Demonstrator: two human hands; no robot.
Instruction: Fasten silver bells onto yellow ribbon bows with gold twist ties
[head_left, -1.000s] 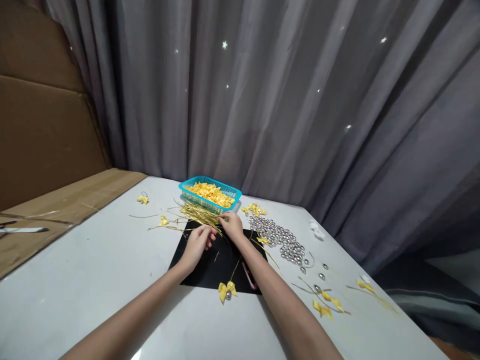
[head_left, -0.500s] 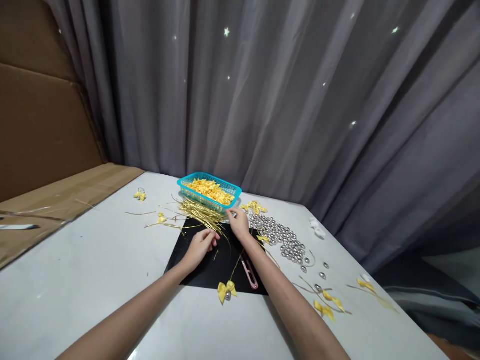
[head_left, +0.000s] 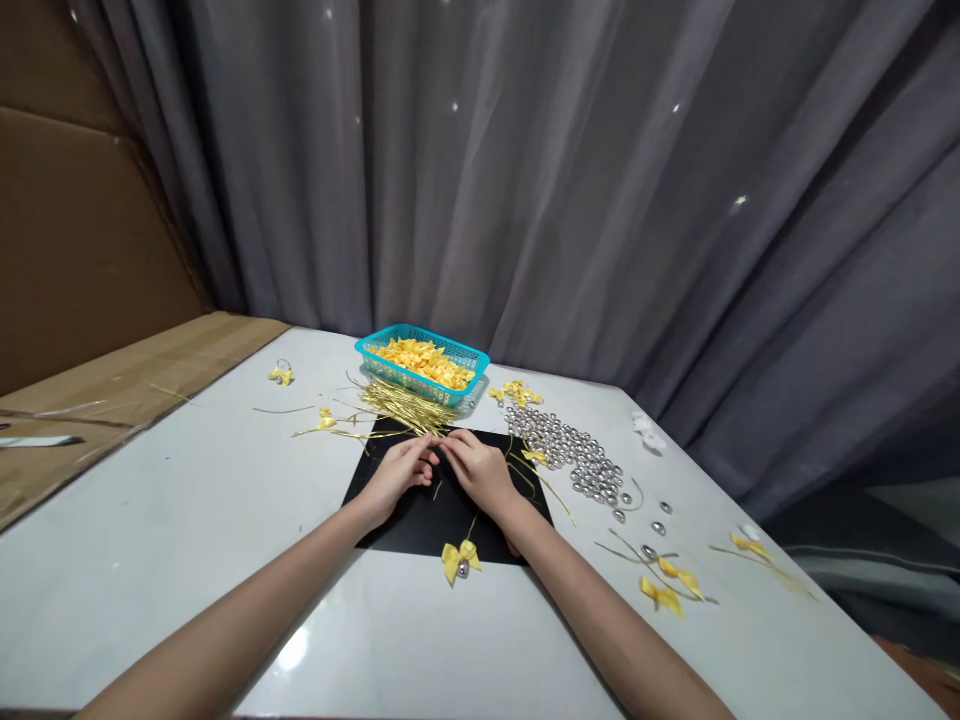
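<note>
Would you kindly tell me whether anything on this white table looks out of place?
Nothing looks plainly damaged. The bundle of thin golden strands is splayed unevenly, and a few shiny silver beads and yellow ribbon bows lie scattered at the right, apart from the main bead pile and turquoise plastic basket, which looks untidy.

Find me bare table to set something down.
Bare table: between the left arm and right arm, nearer than the bow there; nearly bare at front, left of the left arm, toward the cardboard. It's crowded around gold strands and silver beads.
</note>
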